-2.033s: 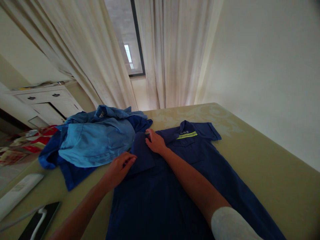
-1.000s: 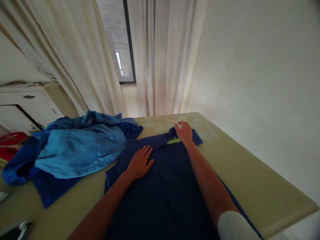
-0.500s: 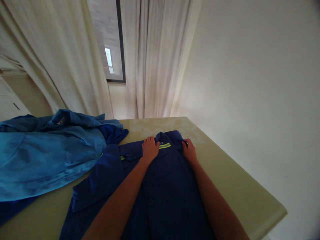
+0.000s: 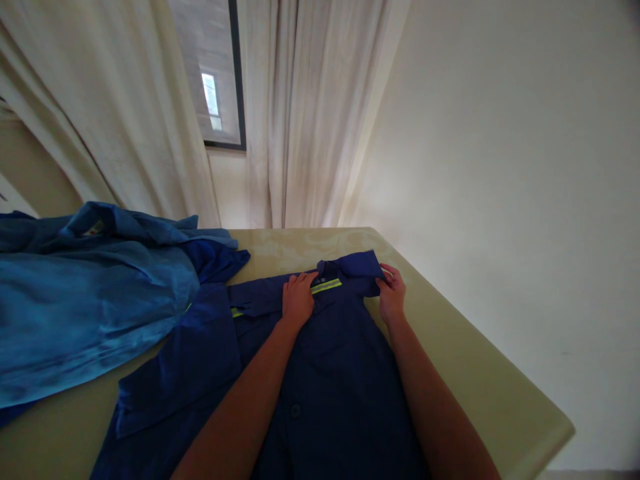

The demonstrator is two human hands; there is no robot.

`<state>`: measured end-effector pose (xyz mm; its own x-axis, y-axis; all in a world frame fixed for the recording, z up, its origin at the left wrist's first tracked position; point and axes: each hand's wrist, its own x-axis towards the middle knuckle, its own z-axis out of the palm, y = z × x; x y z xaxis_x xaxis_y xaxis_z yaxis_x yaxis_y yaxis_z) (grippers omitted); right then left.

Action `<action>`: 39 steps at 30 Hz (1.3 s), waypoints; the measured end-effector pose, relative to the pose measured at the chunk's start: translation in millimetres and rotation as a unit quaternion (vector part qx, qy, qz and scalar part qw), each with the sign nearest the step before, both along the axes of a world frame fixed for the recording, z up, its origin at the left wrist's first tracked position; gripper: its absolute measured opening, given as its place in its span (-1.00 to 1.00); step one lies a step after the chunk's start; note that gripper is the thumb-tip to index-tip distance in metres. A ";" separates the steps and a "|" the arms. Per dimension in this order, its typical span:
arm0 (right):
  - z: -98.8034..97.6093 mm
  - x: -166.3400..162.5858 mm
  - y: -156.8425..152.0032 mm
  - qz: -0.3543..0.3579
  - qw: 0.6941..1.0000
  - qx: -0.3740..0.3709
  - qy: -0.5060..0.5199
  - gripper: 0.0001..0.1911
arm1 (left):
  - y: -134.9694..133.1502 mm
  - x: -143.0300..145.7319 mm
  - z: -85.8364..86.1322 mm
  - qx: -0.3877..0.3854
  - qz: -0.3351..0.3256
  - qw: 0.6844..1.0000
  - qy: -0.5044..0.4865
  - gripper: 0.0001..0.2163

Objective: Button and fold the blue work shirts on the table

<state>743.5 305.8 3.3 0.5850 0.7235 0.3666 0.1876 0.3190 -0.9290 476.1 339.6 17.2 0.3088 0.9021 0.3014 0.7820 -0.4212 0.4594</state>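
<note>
A navy-blue work jacket (image 4: pixel 330 360) lies spread on the table, with a button on its front and a yellow-green reflective strip near its far end. My left hand (image 4: pixel 299 298) rests on the cloth just left of that strip, fingers stretched out over the far edge. Between the thumb and fingers of my right hand (image 4: pixel 392 290) is the outer end of a flap of the jacket at the far right, pulled out to the side. The left part of the jacket is folded over on itself. My forearms cover some of the front.
Light-blue garments (image 4: pixel 95 300) are heaped on the left, a darker blue one beneath them, touching the jacket. The yellowish table (image 4: pixel 465 373) ends at a right edge beside a white wall (image 4: pixel 500 167). Curtains (image 4: pixel 320 120) and a window (image 4: pixel 215 80) stand behind.
My right hand has moved slightly right and up, drawing the jacket flap outward so it lies more extended. My left hand stays near the strip. The view has shifted a little.
</note>
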 end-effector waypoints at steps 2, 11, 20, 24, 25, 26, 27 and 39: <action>-3.0 10.1 -4.1 -0.009 1.000 0.003 0.012 -0.41 | 0.1 -0.3 -0.8 -0.001 -0.005 1.000 -0.007 -0.38; 1.5 -5.8 -5.8 0.010 0.980 -0.100 -0.169 -0.16 | -1.8 0.4 -2.7 0.006 -0.017 0.999 -0.039 -0.52; 2.2 -26.0 -9.3 0.003 0.842 -0.196 -0.503 -0.66 | -3.9 0.9 -1.2 0.021 -0.041 0.998 -0.048 -0.64; 1.9 -12.1 -7.9 -0.111 0.899 -0.169 -0.389 -0.60 | -2.6 0.1 -0.6 -0.001 -0.025 0.999 -0.035 -0.61; 2.1 -9.3 -8.1 -0.136 0.910 -0.165 -0.355 -0.57 | -2.1 0.1 -1.1 -0.004 -0.022 0.999 -0.033 -0.62; 2.4 -7.7 -8.3 -0.152 0.919 -0.162 -0.327 -0.55 | -1.6 0.3 -1.9 -0.006 -0.023 0.999 -0.030 -0.63; 2.6 -7.6 -8.6 -0.155 0.924 -0.158 -0.311 -0.53 | -1.0 0.5 -3.0 -0.005 -0.026 0.999 -0.026 -0.64; -9.4 4.1 -2.3 -0.158 0.908 -0.227 -0.315 -0.56 | -4.5 3.9 -5.1 0.038 -0.034 0.998 -0.019 -0.58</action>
<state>747.6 303.5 -6.1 0.5676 0.7164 0.4058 0.7426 -0.2327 -0.6280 480.0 335.1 12.1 0.3562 0.8530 0.3815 0.7327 -0.5083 0.4525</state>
